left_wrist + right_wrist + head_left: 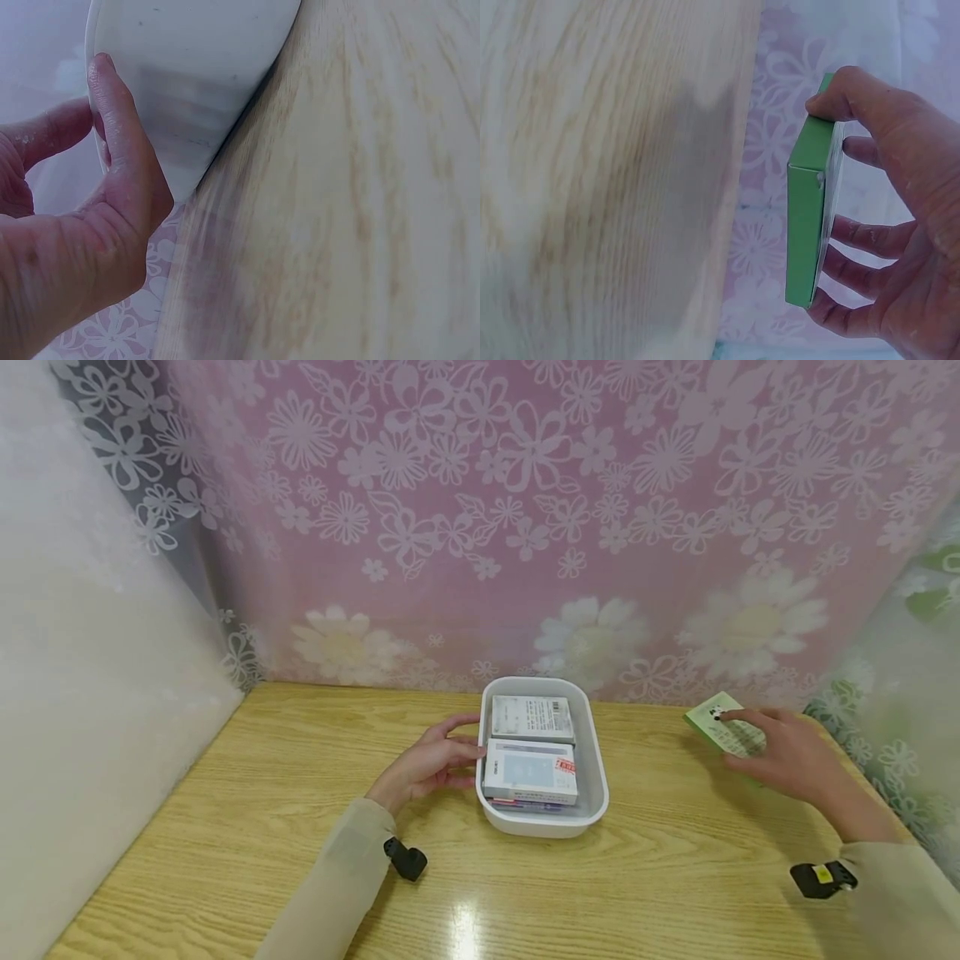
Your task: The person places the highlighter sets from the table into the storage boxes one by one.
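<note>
A white plastic bin (600,777) stands on the wooden table. Inside it lie a pale printed box (531,717) and a white box (528,770) with a red mark, above thinner purple-edged items (536,807). My left hand (435,758) holds the bin at its left side; in the left wrist view, bent fingers (124,135) lie against the rim and outer wall (202,82). At the far right, my right hand (783,752) grips a flat green box (723,727) by its edges, tilted above the table. The right wrist view shows its green sides (805,232) between thumb and fingers.
The wooden table (300,827) reaches back to a pink flowered curtain (450,568). A pale sheet (97,652) hangs along the left side, and a flowered curtain (900,727) along the right. Small black cameras sit on both wrists.
</note>
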A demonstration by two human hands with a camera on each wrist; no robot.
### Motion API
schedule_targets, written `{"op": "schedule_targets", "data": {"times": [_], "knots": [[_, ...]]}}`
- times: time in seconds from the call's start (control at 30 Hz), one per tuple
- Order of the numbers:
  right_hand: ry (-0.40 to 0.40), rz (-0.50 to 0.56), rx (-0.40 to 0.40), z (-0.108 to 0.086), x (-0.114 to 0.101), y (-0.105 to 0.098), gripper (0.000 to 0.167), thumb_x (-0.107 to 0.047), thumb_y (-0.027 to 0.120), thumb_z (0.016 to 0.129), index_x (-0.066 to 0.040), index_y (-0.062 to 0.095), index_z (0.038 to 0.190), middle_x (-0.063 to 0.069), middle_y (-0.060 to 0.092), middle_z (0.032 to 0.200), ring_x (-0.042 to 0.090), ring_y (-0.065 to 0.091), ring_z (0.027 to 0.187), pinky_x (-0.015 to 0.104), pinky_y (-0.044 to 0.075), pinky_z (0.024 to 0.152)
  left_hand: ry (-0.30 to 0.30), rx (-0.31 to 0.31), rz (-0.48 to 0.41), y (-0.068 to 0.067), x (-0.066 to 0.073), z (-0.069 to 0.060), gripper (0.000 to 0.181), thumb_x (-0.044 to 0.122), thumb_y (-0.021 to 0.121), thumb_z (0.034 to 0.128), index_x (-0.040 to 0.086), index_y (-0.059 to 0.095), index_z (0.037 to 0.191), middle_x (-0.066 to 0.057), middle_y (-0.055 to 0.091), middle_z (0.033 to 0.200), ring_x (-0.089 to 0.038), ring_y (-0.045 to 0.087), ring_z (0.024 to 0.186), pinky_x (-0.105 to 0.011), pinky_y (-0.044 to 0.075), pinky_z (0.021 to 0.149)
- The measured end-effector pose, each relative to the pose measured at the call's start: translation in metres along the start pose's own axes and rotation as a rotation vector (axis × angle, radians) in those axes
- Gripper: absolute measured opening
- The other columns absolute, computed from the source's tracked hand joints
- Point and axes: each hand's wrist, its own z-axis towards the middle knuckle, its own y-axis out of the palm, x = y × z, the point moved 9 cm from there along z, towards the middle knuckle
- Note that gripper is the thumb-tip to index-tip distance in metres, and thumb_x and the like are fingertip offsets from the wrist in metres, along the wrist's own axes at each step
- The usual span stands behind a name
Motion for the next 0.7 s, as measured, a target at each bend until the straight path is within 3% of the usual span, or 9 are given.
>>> {"op": "schedule_targets", "data": {"times": [0.2, 0.47, 0.7], "knots": [[0.032, 0.048, -0.045, 0.004, -0.013, 0.001, 0.060, -0.030, 0.083, 0.085, -0.005, 0.060, 0.135, 0.039, 0.051, 0.132, 0.051, 0.059, 0.101, 0.064, 0.050, 0.074, 0.001, 0.003, 0.000, 0.000, -0.001, 0.001, 0.065, 0.007, 0.065, 0.0971, 0.023, 0.040, 0.155, -0.011, 0.063, 0.127, -0.018, 0.070, 0.099, -0.031, 0.062, 0.070], [-0.024, 0.035, 0.017, 0.010, -0.035, -0.007, 0.059, -0.027, 0.085, 0.081, -0.007, 0.063, 0.132, 0.035, 0.056, 0.128, 0.047, 0.062, 0.095, 0.060, 0.051, 0.070, -0.006, 0.022, -0.008, 0.000, -0.001, 0.001, 0.065, 0.006, 0.065, 0.0966, 0.023, 0.041, 0.154, -0.010, 0.065, 0.124, -0.016, 0.071, 0.096, -0.031, 0.062, 0.069], [-0.040, 0.046, 0.021, 0.020, -0.051, -0.008, 0.060, -0.028, 0.086, 0.081, -0.008, 0.063, 0.133, 0.033, 0.055, 0.129, 0.041, 0.064, 0.088, 0.056, 0.051, 0.067, -0.005, 0.019, -0.013, -0.001, -0.002, 0.002, 0.065, 0.005, 0.065, 0.0966, 0.023, 0.041, 0.154, -0.008, 0.066, 0.121, -0.016, 0.070, 0.096, -0.031, 0.061, 0.068]]}}
